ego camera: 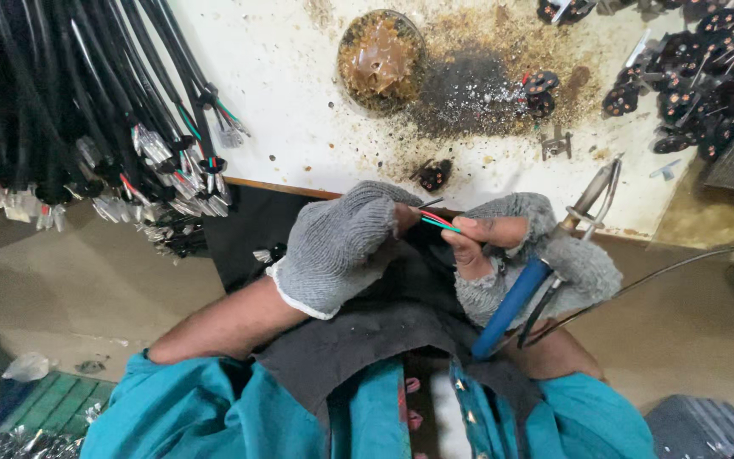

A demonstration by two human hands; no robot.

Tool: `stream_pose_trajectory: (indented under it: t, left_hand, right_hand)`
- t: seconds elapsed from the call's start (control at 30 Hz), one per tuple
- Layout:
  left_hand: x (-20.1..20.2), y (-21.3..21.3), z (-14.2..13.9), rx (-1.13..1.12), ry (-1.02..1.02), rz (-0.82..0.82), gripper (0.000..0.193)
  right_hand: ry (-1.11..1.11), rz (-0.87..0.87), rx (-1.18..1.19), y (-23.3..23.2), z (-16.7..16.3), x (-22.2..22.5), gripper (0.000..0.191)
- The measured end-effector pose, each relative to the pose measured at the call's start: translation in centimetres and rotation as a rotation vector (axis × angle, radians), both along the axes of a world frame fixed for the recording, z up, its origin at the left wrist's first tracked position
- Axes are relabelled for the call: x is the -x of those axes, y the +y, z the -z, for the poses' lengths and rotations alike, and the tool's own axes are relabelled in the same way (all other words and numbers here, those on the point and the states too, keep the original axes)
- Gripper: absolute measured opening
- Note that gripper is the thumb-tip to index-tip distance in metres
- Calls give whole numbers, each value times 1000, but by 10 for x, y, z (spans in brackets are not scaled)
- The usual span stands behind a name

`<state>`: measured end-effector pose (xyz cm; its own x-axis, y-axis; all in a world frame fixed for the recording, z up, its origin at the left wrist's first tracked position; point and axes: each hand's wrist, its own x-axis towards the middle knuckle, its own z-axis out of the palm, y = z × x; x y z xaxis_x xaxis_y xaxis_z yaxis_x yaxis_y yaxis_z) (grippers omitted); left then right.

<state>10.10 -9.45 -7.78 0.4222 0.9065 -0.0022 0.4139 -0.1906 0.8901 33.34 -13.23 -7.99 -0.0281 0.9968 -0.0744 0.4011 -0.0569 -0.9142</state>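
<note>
Left hand (341, 246): grey knitted fingerless glove with a white cuff edge. Right hand (524, 255): matching grey knitted glove. Thin insulated wires (439, 222) between the fingers: red, green and black. Soldering iron with a cylindrical plastic grip (511, 308): blue handle, black cord, silver metal front. Flat worktable surface (299, 110): white, stained brown and dark grey, with a brown wooden edge. Round tin of paste (381, 59): brown contents. Moulded plug parts (694, 76): black with copper-coloured pins. Hanging cable bundle (87, 102): black sheaths, silver-tipped ends. Garment (214, 408): teal. Lap cloth (367, 331): dark grey.
</note>
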Motion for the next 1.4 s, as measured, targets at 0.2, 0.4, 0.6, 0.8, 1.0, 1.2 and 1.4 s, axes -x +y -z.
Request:
stream_pose_trajectory:
  t: [0.2, 0.4, 0.6, 0.8, 1.0, 1.2, 1.4]
  left_hand:
    - [-6, 3, -8, -5, 79, -53, 37]
    - [-8, 18, -27, 839, -642, -248, 47]
    - [8, 33, -12, 872, -483, 166, 25]
    - [10, 27, -9, 550, -393, 95, 15]
    - [0, 23, -6, 178, -178, -27, 19]
    - [-1, 19, -10, 137, -252, -93, 10]
    - [-4, 22, -15, 169, -166, -115, 9]
  right_hand:
    - [5, -26, 57, 0, -7, 3, 15]
    - [212, 97, 249, 0, -14, 2, 18]
    - [225, 19, 263, 4, -3, -8, 20]
    - [234, 56, 263, 2, 2, -7, 19]
    - [203, -85, 297, 6, 7, 1, 18]
    - [211, -64, 286, 9, 7, 4, 16]
    - [188, -80, 283, 5, 14, 2, 15]
